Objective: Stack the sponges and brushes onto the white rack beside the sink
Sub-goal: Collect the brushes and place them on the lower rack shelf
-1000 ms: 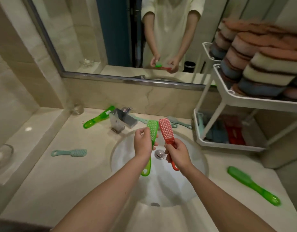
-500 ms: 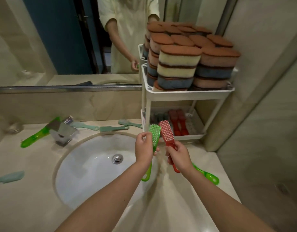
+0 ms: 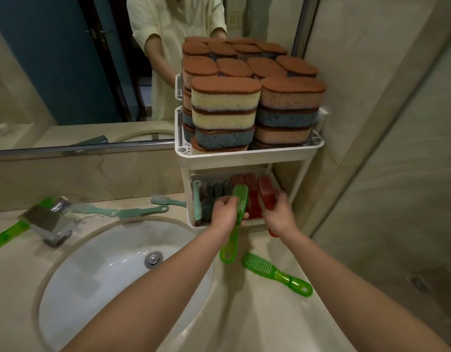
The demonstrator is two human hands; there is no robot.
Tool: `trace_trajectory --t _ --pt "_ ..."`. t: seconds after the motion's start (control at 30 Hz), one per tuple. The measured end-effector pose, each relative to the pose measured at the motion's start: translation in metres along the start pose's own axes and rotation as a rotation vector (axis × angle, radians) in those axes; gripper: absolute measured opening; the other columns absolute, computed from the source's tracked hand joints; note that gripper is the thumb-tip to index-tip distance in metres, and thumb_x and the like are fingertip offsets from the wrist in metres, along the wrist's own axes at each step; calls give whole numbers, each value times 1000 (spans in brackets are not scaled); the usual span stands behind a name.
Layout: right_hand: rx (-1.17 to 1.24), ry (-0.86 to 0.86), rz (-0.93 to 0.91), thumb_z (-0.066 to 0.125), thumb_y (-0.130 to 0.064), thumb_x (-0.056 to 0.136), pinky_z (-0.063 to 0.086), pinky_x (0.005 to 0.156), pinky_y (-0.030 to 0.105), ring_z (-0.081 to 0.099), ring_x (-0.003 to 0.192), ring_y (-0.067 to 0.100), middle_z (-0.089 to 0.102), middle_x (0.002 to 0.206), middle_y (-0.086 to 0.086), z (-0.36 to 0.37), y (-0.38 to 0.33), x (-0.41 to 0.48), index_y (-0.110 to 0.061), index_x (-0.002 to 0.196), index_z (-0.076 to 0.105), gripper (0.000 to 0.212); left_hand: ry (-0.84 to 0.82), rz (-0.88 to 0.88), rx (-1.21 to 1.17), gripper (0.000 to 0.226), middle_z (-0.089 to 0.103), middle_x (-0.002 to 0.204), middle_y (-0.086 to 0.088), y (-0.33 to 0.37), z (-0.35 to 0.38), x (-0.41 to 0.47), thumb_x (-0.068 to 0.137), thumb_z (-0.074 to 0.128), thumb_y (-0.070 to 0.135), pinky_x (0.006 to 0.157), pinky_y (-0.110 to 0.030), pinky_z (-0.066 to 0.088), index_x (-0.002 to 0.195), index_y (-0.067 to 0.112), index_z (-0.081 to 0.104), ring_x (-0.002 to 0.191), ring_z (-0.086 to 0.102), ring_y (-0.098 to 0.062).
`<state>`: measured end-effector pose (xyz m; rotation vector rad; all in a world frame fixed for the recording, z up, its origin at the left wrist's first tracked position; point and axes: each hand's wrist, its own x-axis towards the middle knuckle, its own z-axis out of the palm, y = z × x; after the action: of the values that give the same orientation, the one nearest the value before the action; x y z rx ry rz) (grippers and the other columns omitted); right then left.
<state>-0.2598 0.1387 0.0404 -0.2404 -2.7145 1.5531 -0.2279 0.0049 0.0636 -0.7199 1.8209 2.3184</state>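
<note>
Beige marble walls (image 3: 371, 97) and counter (image 3: 16, 275) surround a wide mirror (image 3: 92, 133) reflecting a blue door (image 3: 49, 52).

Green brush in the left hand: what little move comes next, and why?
Probably slide the translucent green plastic brush forward into the lower shelf of the white plastic rack. The left hand grips it bristle-end first at the shelf's open front, where dark brushes already lie; the right hand holds a red plastic brush there too. Brown-topped sponges fill the top tray.
</note>
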Motion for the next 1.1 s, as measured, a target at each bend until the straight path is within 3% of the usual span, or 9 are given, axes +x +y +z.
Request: trace_trajectory --t 0.17,0.27,0.47,0.57,0.67,0.87,0.97,1.1 --pt "-180 -57 14 58 -18 87 51 92 41 58 111 35 59 122 18 6 -4 43 -13 127 53 40 19 -94 -4 15 66 94 -13 9 15 29 100 42 19 60 -31 55 110 13 51 77 68 -22" --pt "-284 -122 0 56 -22 90 49 91 33 59 112 33 59 126 17 9 -1 62 -12 128 54 39 20 -121 -27 27 66 102 -16 5 21 44 98 44 20 58 -29 55 122 8 50 74 68 -21" --pt "-362 -147 -6 54 -22 91 48 97 35 57 119 30 59 130 12 16 7 94 -16 131 52 41 25 -135 20 33 69 98 -19 -3 27 66 98 46 23 51 -27 55 124 3 53 63 68 -17" --pt "-274 -161 65 55 -25 92 50 92 33 60 114 28 63 126 10 21 17 100 -17 129 55 38 53 -161 28 33 69 89 -15 -6 29 72 99 45 21 49 -26 54 126 4 52 60 68 -16" --pt "-311 -153 23 52 -30 94 47 83 27 62 111 27 64 121 9 26 23 104 -18 123 58 32 76 -163 39 32 69 92 -16 -7 28 74 100 44 20 45 -24 52 128 6 51 59 67 -15" --pt "-373 -173 6 48 -27 96 44 104 39 52 125 28 53 137 10 31 25 109 -15 134 50 39 88 -177 42 32 68 106 -23 -2 23 65 100 44 20 42 -22 51 130 9 48 60 64 -18" --pt "-361 -159 38 49 -28 94 43 106 39 48 129 28 49 141 9 31 22 104 -17 141 43 48 72 -159 46 33 67 110 -25 -1 20 61 100 44 20 43 -21 50 131 8 48 60 63 -19" --pt "-208 -59 -22 37 -32 100 47 94 33 59 111 29 63 122 12 23 6 94 -17 112 63 32 65 -36 44 32 68 102 -19 0 18 55 98 45 18 49 -25 54 128 9 50 67 67 -21"
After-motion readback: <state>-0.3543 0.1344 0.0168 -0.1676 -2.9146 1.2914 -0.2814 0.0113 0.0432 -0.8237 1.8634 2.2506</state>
